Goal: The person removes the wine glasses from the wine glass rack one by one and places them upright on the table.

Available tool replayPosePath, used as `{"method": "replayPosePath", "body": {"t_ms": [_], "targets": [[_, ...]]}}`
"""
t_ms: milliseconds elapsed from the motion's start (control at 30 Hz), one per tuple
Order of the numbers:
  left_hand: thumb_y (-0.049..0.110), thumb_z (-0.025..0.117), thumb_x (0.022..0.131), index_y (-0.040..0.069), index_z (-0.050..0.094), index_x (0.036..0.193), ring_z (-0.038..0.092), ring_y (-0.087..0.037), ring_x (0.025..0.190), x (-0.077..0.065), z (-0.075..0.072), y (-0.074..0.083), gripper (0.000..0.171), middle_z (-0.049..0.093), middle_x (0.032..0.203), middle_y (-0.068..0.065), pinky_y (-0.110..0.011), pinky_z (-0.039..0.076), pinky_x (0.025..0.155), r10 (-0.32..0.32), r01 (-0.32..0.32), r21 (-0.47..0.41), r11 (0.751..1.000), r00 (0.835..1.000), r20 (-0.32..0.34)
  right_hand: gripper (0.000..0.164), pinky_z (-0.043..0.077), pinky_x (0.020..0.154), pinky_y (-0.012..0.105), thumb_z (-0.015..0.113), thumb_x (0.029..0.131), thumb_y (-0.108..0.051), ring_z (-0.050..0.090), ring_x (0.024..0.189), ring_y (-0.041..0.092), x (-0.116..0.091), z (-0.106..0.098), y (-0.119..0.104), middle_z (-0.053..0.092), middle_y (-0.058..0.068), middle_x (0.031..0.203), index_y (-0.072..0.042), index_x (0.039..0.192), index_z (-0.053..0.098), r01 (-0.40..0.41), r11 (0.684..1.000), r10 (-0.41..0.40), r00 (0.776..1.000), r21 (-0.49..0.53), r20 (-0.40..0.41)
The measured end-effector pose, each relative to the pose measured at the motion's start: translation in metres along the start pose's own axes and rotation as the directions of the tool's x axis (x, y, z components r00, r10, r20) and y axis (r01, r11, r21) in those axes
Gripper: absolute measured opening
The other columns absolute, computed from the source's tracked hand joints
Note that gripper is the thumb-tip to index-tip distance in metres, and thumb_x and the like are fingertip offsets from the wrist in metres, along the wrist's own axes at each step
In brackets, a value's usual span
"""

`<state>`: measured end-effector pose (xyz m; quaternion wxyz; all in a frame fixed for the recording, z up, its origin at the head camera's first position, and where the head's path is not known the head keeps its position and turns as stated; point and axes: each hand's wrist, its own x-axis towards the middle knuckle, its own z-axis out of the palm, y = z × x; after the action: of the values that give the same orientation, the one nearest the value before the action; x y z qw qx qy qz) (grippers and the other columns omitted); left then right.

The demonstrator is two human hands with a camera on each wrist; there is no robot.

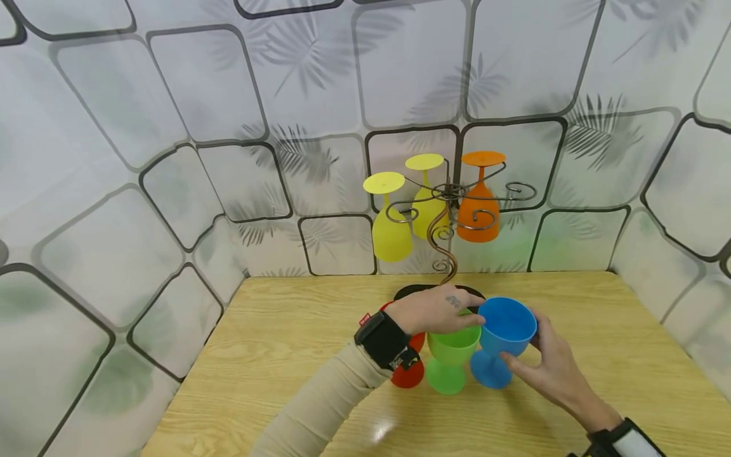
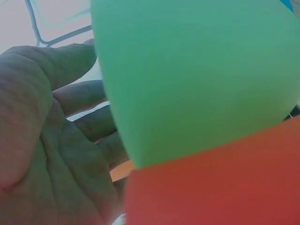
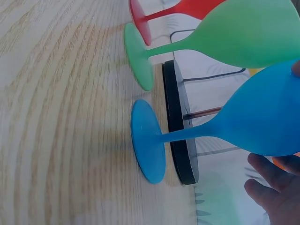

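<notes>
Head view: a wooden counter (image 1: 285,355) is carrying a metal rack (image 1: 448,192), from which two yellow glasses (image 1: 392,238) and an orange glass (image 1: 478,222) are hanging upside down. Nearer, a red glass (image 1: 408,376), a green glass (image 1: 454,350) and a blue glass (image 1: 507,325) are forming a row. The blue glass is sitting between the left hand (image 1: 438,308) and the right hand (image 1: 551,365), in front of the rack, its long axis running roughly upright. The right hand is lying closer, pinching the bowl between thumb and fingers; the left hand is hanging over the green glass, its thumb at the blue rim. I cannot tell whether it is pinching: the green bowl is hiding its fingertips in the left wrist view. The left arm (image 1: 325,400) is covering much of the red glass.
</notes>
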<state>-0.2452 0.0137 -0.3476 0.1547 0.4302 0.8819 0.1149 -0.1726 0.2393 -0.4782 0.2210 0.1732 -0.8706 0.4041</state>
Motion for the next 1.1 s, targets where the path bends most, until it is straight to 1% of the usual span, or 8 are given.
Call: {"method": "replayPosePath", "body": {"t_ms": [200,333,467,567,633,833,967,1100], "targets": [[0.039,0.052,0.107,0.016,0.042,0.157,0.056,-0.004,0.128,-0.003,0.000,-0.002,0.056,0.052,0.154,0.003,-0.017,0.047,0.102,-0.007,0.007,0.026,1.000,1.000,-0.020,0.087,0.039,0.090,0.002,0.086,0.078,-0.007,0.063,0.114,0.024,-0.001,0.000,0.003,0.058,0.025,0.133,0.007,0.148,0.036,-0.003,1.000,0.003,1.000,-0.005,-0.014],[0.036,0.054,0.107,0.014,0.047,0.154,0.056,-0.008,0.128,-0.014,-0.009,-0.010,0.052,0.055,0.150,0.002,-0.019,0.047,0.103,0.002,-0.005,-0.032,0.999,0.997,-0.071,0.089,0.040,0.090,0.004,0.087,0.078,-0.010,0.053,0.115,-0.003,-0.003,0.000,0.006,0.058,0.022,0.134,0.004,0.150,0.037,-0.007,1.000,0.007,1.000,-0.023,-0.023],[0.032,0.055,0.106,0.011,0.052,0.150,0.056,-0.014,0.129,-0.028,-0.021,-0.020,0.049,0.058,0.147,-0.003,-0.024,0.046,0.107,0.001,-0.009,-0.058,0.998,0.991,-0.133,0.097,0.048,0.089,0.022,0.088,0.077,-0.014,0.060,0.116,0.021,-0.005,-0.003,0.006,0.055,0.024,0.138,0.000,0.154,0.032,-0.028,0.998,0.027,0.999,-0.063,-0.027],[0.030,0.056,0.106,0.010,0.053,0.148,0.053,-0.019,0.133,-0.038,-0.027,-0.030,0.047,0.056,0.148,-0.005,-0.030,0.046,0.110,-0.025,0.007,-0.095,0.995,0.983,-0.184,0.098,0.044,0.093,0.019,0.085,0.080,-0.012,0.058,0.115,0.042,-0.003,-0.006,0.004,0.049,0.029,0.144,-0.002,0.158,0.026,-0.014,0.998,0.011,0.999,-0.065,-0.034],[0.030,0.056,0.105,0.010,0.053,0.148,0.051,-0.022,0.138,-0.044,-0.028,-0.038,0.047,0.055,0.150,-0.007,-0.034,0.045,0.112,-0.055,0.025,-0.136,0.990,0.974,-0.221,0.095,0.038,0.097,0.011,0.081,0.082,-0.008,0.056,0.120,0.036,0.001,-0.010,0.002,0.047,0.030,0.146,-0.004,0.160,0.025,0.019,0.999,-0.022,0.998,-0.050,-0.056],[0.026,0.057,0.105,0.007,0.056,0.144,0.063,-0.024,0.119,-0.052,-0.028,-0.063,0.044,0.061,0.143,-0.009,-0.038,0.051,0.103,-0.103,0.018,-0.244,0.970,0.934,-0.341,0.084,0.028,0.105,0.003,0.068,0.084,-0.001,0.038,0.133,-0.010,0.023,-0.025,-0.005,0.048,0.030,0.144,-0.004,0.159,0.030,0.186,0.982,-0.187,0.975,-0.022,-0.119],[0.029,0.057,0.104,0.005,0.059,0.140,0.062,-0.028,0.124,-0.056,-0.027,-0.077,0.043,0.062,0.141,-0.011,-0.042,0.052,0.103,-0.168,0.041,-0.289,0.956,0.887,-0.430,0.077,0.028,0.108,0.007,0.069,0.085,-0.005,0.040,0.136,-0.006,0.041,-0.034,-0.014,0.050,0.028,0.143,0.001,0.155,0.036,0.273,0.960,-0.278,0.954,-0.056,-0.113],[0.030,0.058,0.104,0.003,0.060,0.138,0.058,-0.031,0.130,-0.061,-0.028,-0.086,0.043,0.062,0.140,-0.014,-0.046,0.053,0.102,-0.238,0.065,-0.334,0.940,0.827,-0.510,0.073,0.026,0.110,0.010,0.072,0.086,-0.009,0.048,0.133,0.016,0.058,-0.038,-0.030,0.054,0.023,0.144,0.000,0.151,0.042,0.310,0.944,-0.319,0.945,-0.112,-0.069]]}}
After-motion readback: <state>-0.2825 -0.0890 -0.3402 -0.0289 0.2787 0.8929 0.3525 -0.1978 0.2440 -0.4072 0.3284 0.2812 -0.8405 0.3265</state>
